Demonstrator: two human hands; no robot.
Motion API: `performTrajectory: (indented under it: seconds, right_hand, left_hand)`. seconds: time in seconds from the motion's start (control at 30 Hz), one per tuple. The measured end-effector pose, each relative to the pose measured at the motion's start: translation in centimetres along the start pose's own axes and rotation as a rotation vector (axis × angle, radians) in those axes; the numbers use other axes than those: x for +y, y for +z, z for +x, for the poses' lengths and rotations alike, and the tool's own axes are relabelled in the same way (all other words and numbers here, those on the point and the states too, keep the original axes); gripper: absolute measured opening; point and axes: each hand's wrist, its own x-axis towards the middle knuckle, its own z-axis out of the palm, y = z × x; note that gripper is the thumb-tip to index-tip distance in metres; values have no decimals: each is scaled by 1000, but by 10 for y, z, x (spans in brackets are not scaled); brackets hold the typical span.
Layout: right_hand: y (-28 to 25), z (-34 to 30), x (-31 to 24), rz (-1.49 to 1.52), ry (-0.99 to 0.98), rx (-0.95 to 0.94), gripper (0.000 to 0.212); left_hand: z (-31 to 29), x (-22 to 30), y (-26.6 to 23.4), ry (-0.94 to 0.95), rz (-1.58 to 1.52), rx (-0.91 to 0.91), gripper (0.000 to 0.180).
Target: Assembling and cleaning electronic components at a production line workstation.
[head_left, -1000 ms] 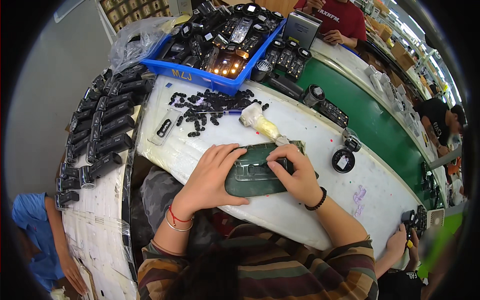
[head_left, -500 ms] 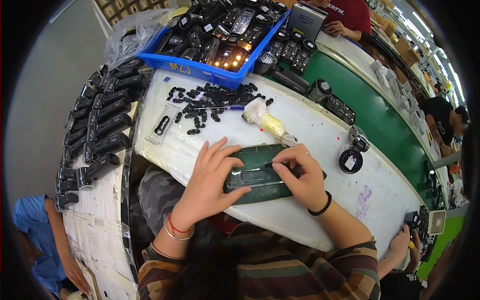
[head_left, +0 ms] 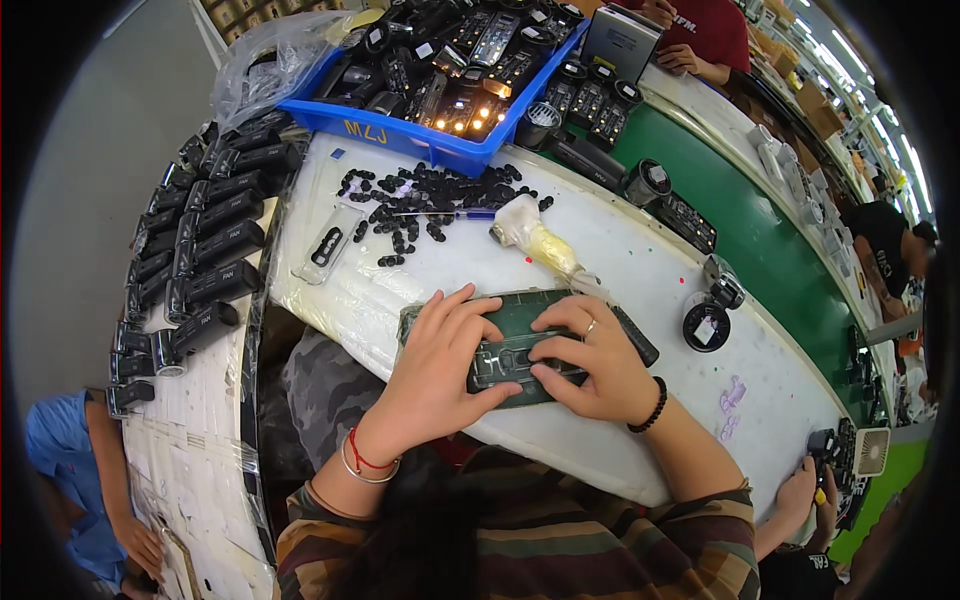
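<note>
In front of me lies a dark green mat (head_left: 525, 312) with a clear plastic tray (head_left: 505, 362) on it. My left hand (head_left: 437, 352) straddles the tray's left end, thumb at the near edge and bent fingers at the far edge. The fingers of my right hand (head_left: 603, 365) are bent down onto the tray's right part; whether a small part is under them is hidden. Past my right hand a long black piece (head_left: 637, 338) shows beside the mat. Beyond the mat lie many small black parts (head_left: 440, 185) and a screwdriver (head_left: 470, 214).
A bottle-like thing in yellowish wrap (head_left: 535, 240) lies beyond my hands. Another clear tray with a black insert (head_left: 327, 246) sits at left. A blue bin (head_left: 400, 132) of black devices stands behind. Black fans (head_left: 225, 240) line the left table. Co-workers sit around, one hand (head_left: 795, 495) at lower right.
My right hand has gone from pinching a small black part over the tray to bent fingers pressed on the tray. My left hand has shifted slightly; the mat shows further left.
</note>
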Motion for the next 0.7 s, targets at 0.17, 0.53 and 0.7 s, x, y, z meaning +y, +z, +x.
performTrajectory:
  seconds: [0.17, 0.53, 0.7]
  right_hand:
    - [-12, 0, 3, 6, -41, -135, 23]
    - [-8, -9, 15, 26, -117, -76, 34]
    - [-6, -6, 15, 70, -76, -65, 33]
  left_hand:
    - [1, 1, -2, 2, 7, -16, 48]
    - [3, 8, -2, 146, 92, -33, 31]
    - [2, 7, 1, 145, 121, 16, 30]
